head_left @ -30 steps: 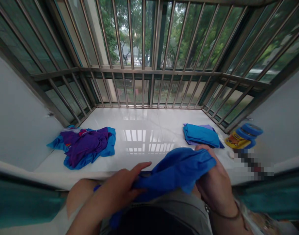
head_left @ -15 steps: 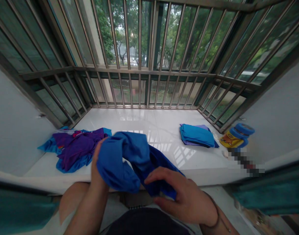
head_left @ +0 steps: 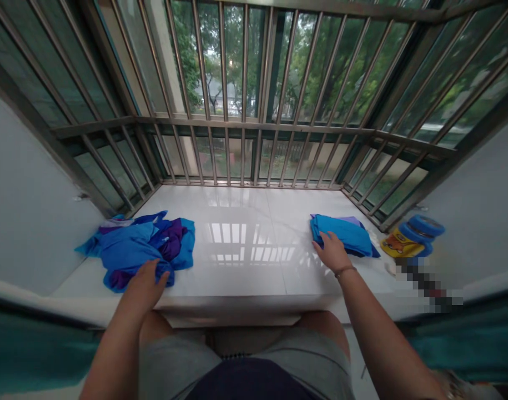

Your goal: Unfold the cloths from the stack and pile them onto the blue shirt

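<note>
At the left, my left hand [head_left: 147, 284] rests its fingertips on the near edge of a loose pile of clothes, thumb apart from the fingers. A blue garment [head_left: 131, 247] lies crumpled on top of the pile, with a purple garment [head_left: 174, 240] showing beside it. My right hand [head_left: 332, 253] reaches to the folded blue cloth [head_left: 349, 236] on the right. Its fingers are spread against the left end of that flat stack, which has lilac and dark blue layers showing beneath.
Both piles lie on a glossy white window ledge [head_left: 241, 272]. Metal bars [head_left: 254, 125] enclose it at the back and sides. A blue-and-yellow jar [head_left: 410, 236] stands at the right wall, with a pixelated dark item [head_left: 426, 283] near it. Green curtains [head_left: 33, 344] hang low on both sides.
The blue garment that was held up in front of me now lies on the left pile, covering much of the purple one. My right hand has moved away from it to the folded stack.
</note>
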The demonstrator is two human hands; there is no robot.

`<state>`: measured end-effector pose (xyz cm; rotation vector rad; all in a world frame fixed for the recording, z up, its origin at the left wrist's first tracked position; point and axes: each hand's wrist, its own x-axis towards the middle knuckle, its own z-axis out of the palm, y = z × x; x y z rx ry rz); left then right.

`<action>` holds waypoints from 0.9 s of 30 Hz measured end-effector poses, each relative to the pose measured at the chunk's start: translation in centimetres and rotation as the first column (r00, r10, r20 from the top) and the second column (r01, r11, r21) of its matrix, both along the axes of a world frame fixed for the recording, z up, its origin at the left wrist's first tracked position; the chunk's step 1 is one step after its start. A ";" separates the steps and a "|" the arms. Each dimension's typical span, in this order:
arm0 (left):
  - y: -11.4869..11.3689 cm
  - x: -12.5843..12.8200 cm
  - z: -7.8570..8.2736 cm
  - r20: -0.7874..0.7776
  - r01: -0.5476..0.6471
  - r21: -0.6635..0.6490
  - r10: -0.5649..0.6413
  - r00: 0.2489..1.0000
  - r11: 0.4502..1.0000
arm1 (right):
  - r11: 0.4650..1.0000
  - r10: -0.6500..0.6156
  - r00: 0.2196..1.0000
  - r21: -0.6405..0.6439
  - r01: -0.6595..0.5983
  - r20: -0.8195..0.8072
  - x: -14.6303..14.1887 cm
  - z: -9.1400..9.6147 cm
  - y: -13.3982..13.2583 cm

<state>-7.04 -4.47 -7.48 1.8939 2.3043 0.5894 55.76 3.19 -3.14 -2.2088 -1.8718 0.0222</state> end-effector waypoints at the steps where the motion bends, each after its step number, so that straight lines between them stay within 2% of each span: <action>1: -0.1 1.5 -1.3 0.001 0.044 -0.001 -0.044 0.999 0.999 | 1.000 -0.015 1.000 -0.004 0.015 0.017 -0.2 -0.5 0.8; 5: -0.8 7.7 -5.6 0.022 0.238 -0.055 -0.237 0.971 0.970 | 0.986 -0.145 0.989 -0.076 0.148 0.040 -0.9 -2.2 3.4; 8: -1.7 10.4 -7.5 -0.077 0.245 0.010 -0.244 0.967 0.969 | 0.972 -0.227 0.971 -0.080 0.221 -0.076 -0.7 -2.8 4.7; 10: -2.2 10.8 -8.0 -0.119 0.254 0.041 -0.248 0.961 0.966 | 0.973 -0.230 0.961 -0.047 0.225 -0.152 -0.3 -2.6 5.0; 14: -2.6 10.1 -7.9 -0.104 0.303 0.020 -0.299 0.948 0.953 | 0.975 -0.202 0.942 0.040 0.220 -0.268 0.9 -1.1 4.8; 19: -2.2 9.7 -7.4 0.016 0.266 0.039 -0.267 0.963 0.963 | 0.938 -0.118 0.881 0.239 0.250 -0.459 1.7 1.9 2.3; 20: -2.1 9.8 -7.1 0.073 0.242 0.044 -0.245 0.967 0.969 | 0.919 -0.047 0.833 0.303 0.252 -0.552 1.4 2.7 1.4; 21: -2.0 10.1 -6.6 0.149 0.218 0.049 -0.223 0.963 0.975 | 0.894 0.057 0.751 0.368 0.255 -0.658 0.9 3.7 0.3; 23: -2.1 11.0 -4.9 0.337 0.183 0.067 -0.195 0.921 0.981 | 0.832 0.310 0.482 0.479 0.279 -0.820 -0.9 5.9 -2.2; 25: -2.7 12.6 -2.3 0.502 0.177 0.109 -0.208 0.839 0.978 | 0.796 0.470 0.236 0.524 0.304 -0.851 -3.3 8.3 -5.2; 27: -3.8 14.9 0.9 0.603 0.216 0.187 -0.286 0.745 0.958 | 0.811 0.527 0.092 0.532 0.244 -0.845 -5.8 10.4 -8.3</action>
